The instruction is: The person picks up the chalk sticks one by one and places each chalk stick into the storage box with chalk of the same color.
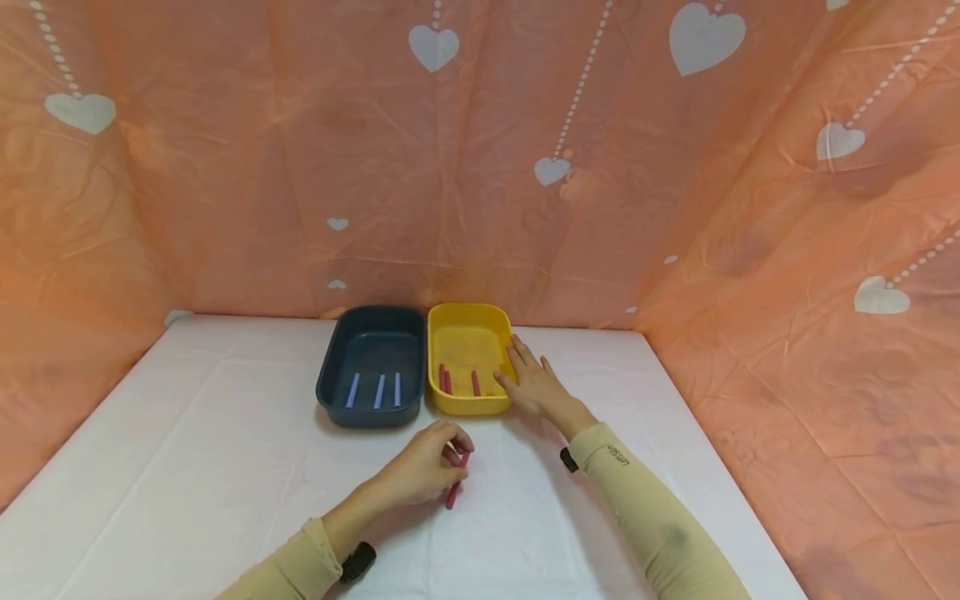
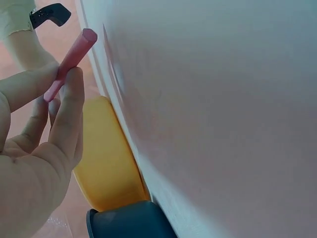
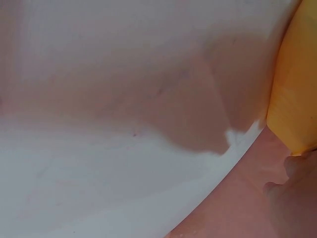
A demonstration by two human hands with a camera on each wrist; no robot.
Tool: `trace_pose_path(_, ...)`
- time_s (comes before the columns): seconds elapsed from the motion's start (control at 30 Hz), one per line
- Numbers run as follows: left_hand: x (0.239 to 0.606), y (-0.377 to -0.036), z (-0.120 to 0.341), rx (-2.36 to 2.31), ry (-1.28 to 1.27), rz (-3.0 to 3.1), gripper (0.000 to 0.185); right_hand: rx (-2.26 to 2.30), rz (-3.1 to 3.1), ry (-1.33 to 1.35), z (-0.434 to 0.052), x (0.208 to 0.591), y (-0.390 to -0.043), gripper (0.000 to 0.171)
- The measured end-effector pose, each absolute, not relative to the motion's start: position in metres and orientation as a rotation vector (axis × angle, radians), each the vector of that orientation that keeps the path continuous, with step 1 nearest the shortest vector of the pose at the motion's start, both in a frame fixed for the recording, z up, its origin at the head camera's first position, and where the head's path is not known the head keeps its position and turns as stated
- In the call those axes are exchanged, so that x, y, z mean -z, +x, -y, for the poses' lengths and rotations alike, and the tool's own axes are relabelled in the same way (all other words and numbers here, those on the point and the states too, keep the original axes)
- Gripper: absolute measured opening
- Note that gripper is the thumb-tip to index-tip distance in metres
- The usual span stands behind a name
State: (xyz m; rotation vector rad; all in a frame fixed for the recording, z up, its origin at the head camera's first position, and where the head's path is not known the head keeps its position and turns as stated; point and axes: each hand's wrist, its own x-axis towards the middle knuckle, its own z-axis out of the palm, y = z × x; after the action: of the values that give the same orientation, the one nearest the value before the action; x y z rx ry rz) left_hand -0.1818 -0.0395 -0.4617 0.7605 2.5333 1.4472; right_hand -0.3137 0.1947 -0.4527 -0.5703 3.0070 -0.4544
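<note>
My left hand pinches a stick of red chalk between thumb and fingers, in front of the trays. In the left wrist view the red chalk slants up past the fingertips. My right hand rests along the right rim of the yellow tray, fingers fairly straight and thumb over the rim. Inside that tray lie three red chalk sticks near its front. Beside it, touching or nearly so, stands a dark blue tray holding three lavender chalk sticks.
A white cloth covers the table. Orange sheeting with white hearts hangs behind the trays and at both sides. Each wrist wears a small black device. In the right wrist view the right hand's shadow falls across the cloth.
</note>
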Motion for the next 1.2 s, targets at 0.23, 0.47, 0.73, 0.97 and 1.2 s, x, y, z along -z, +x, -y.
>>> trace_pose_path(0.23, 0.459, -0.186, 0.037, -1.55, 0.761, -2.531, 0.026, 0.472, -3.011, -0.564, -0.196, 0.452, -0.313, 0.075)
trace_pose_path(0.47, 0.457, -0.196, 0.032, -1.706, 0.808, -2.53, 0.026, 0.468, -3.02, -0.563, -0.197, 0.453, -0.312, 0.075)
trace_pose_path(0.73, 0.444, -0.214, 0.026, -1.888, 0.768, -2.541, 0.022, 0.47, -3.024, -0.572, -0.197, 0.453, -0.311, 0.074)
trace_pose_path(0.97, 0.432, -0.238, 0.023, -1.978, 0.704, -2.57, 0.019, 0.464, -3.025, -0.576, -0.197, 0.454, -0.312, 0.074)
trace_pose_path(1.2, 0.421, -0.262, 0.022, -1.98, 0.603, -2.583, 0.02, 0.472, -3.022, -0.583, -0.192, 0.451, -0.311, 0.073)
